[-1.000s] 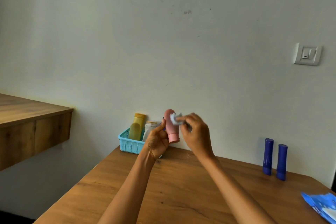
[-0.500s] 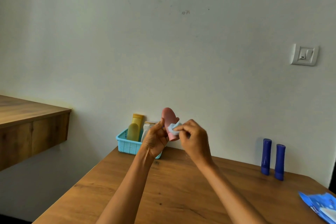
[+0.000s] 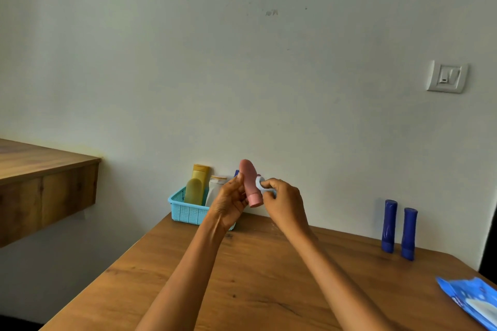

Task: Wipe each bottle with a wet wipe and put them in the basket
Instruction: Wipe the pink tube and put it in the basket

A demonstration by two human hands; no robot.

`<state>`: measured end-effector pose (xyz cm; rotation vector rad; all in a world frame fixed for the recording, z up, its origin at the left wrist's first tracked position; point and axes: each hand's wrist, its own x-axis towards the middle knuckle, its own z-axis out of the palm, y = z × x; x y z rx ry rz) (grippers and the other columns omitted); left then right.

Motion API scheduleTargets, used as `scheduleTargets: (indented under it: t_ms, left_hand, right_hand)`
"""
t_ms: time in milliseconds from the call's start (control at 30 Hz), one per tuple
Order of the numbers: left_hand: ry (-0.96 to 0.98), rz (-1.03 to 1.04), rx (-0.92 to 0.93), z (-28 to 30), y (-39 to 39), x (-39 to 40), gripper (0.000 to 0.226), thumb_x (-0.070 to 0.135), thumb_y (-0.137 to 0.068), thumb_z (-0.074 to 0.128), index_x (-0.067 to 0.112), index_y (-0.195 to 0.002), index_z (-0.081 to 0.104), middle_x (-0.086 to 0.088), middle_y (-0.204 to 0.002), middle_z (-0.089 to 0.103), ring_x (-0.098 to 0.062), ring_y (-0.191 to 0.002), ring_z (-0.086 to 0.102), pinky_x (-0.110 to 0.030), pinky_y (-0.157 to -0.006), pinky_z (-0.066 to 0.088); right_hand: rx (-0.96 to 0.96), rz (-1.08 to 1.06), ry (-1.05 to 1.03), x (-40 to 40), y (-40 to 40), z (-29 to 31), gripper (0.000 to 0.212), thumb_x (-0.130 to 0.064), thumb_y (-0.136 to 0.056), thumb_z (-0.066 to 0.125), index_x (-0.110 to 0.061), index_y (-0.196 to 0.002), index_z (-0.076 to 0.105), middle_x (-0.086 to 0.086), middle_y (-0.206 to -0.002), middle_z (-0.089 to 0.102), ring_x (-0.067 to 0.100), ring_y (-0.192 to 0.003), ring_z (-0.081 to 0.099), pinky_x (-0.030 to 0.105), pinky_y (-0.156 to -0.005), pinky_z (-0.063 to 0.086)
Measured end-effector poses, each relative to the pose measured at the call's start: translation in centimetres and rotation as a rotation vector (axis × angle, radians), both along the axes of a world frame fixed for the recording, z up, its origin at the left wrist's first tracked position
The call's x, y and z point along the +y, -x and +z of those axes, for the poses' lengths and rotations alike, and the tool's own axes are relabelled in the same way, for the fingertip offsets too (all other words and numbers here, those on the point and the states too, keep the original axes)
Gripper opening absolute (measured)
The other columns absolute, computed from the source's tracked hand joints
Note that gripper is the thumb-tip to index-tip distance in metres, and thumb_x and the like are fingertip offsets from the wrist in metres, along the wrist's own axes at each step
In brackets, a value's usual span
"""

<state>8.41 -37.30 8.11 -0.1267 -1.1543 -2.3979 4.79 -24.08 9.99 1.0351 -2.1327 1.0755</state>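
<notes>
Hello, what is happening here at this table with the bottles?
A person is cleaning bottles. The left hand holds a pink bottle cap-down above the table, while the right hand rubs a wet wipe on its side. Some bottles already stand in the blue basket. Two dark blue bottles wait on the table, near the wipes pack.

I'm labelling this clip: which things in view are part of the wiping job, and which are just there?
Part of the job: pink bottle, wet wipe, blue basket, two dark blue bottles, wipes pack.
Just there: wall switch, wooden shelf.
</notes>
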Motion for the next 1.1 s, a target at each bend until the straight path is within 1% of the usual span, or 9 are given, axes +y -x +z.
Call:
scheduleTargets:
  t_ms: [100,167,267,400,533,667,800,933,1100]
  left_hand:
    - [-0.008,-0.006,-0.004,0.2,-0.2,-0.3,0.043,0.024,-0.096,0.047,0.001,-0.133,0.045,-0.015,-0.107,0.067,-0.022,-0.085,0.069,-0.03,-0.067,0.058]
    - [-0.014,0.012,-0.001,0.4,0.0,-0.2,0.041,0.022,-0.097,0.047,0.003,-0.132,0.045,-0.016,-0.11,0.066,-0.024,-0.09,0.068,-0.031,-0.071,0.057]
    - [0.015,0.081,-0.023,0.8,0.4,0.4,0.037,0.018,-0.096,0.05,0.002,-0.129,0.047,-0.014,-0.103,0.067,-0.024,-0.088,0.066,-0.03,-0.067,0.059]
    - [0.138,0.239,-0.035,0.5,1.1,1.2,0.043,0.016,-0.093,0.055,0.001,-0.132,0.046,-0.014,-0.106,0.064,-0.023,-0.09,0.065,-0.027,-0.069,0.058]
    - [0.331,0.43,-0.013,0.0,1.4,2.0,0.05,0.017,-0.091,0.06,0.004,-0.136,0.043,-0.012,-0.119,0.061,-0.019,-0.1,0.063,-0.022,-0.071,0.058]
    - [0.438,0.545,0.022,-0.1,1.5,2.0,0.049,0.013,-0.09,0.061,0.008,-0.135,0.044,-0.001,-0.108,0.061,-0.016,-0.102,0.061,-0.023,-0.075,0.057]
    - [0.53,0.553,-0.009,-0.3,1.5,2.1,0.052,0.014,-0.088,0.064,0.008,-0.136,0.044,-0.008,-0.118,0.059,-0.02,-0.107,0.059,-0.031,-0.086,0.054]
    - [0.44,0.503,-0.1,-0.1,2.1,3.0,0.047,0.017,-0.084,0.07,0.009,-0.126,0.051,-0.015,-0.121,0.06,-0.025,-0.109,0.06,-0.044,-0.089,0.054]
    - [0.244,0.484,-0.275,0.7,2.2,3.2,0.056,0.029,-0.08,0.073,0.004,-0.127,0.055,-0.018,-0.117,0.063,-0.028,-0.104,0.063,-0.036,-0.078,0.057]
  right_hand:
    - [-0.056,0.001,0.03,0.7,0.4,0.2,0.016,-0.007,-0.088,0.053,-0.011,-0.094,0.068,0.004,-0.099,0.069,0.01,-0.08,0.058,0.006,-0.056,0.038]
    - [-0.144,0.0,0.139,1.2,0.8,0.4,0.021,-0.005,-0.089,0.051,-0.012,-0.101,0.066,0.005,-0.102,0.068,0.009,-0.077,0.056,0.003,-0.051,0.038]
    - [-0.467,0.109,0.194,1.2,0.8,0.0,0.031,-0.006,-0.093,0.047,-0.016,-0.12,0.058,0.006,-0.106,0.064,0.013,-0.082,0.062,0.014,-0.062,0.049]
    - [-0.921,0.247,0.45,0.7,0.4,-0.9,0.013,-0.011,-0.093,0.048,-0.008,-0.095,0.061,0.016,-0.096,0.063,0.021,-0.085,0.059,0.036,-0.082,0.05]
    - [-1.238,0.417,0.816,0.6,0.3,-0.8,0.013,-0.001,-0.091,0.052,0.0,-0.103,0.057,0.017,-0.102,0.057,0.026,-0.099,0.057,0.037,-0.082,0.051]
    - [-1.332,0.423,0.85,1.0,0.3,-1.2,0.014,0.009,-0.088,0.05,0.003,-0.099,0.057,0.02,-0.099,0.059,0.028,-0.094,0.059,0.033,-0.07,0.052]
    - [-1.206,0.357,0.842,1.4,1.0,-1.4,0.012,0.002,-0.087,0.052,-0.003,-0.09,0.061,0.013,-0.087,0.06,0.022,-0.079,0.058,0.033,-0.073,0.051]
    - [-0.577,0.175,0.452,0.9,1.2,-1.0,0.014,-0.018,-0.09,0.057,-0.025,-0.086,0.068,-0.002,-0.082,0.067,0.01,-0.073,0.06,0.017,-0.056,0.048]
    - [-0.06,0.027,0.08,0.2,2.0,-1.6,0.038,-0.032,-0.085,0.066,-0.02,-0.121,0.06,0.002,-0.099,0.065,0.019,-0.089,0.062,0.034,-0.075,0.054]
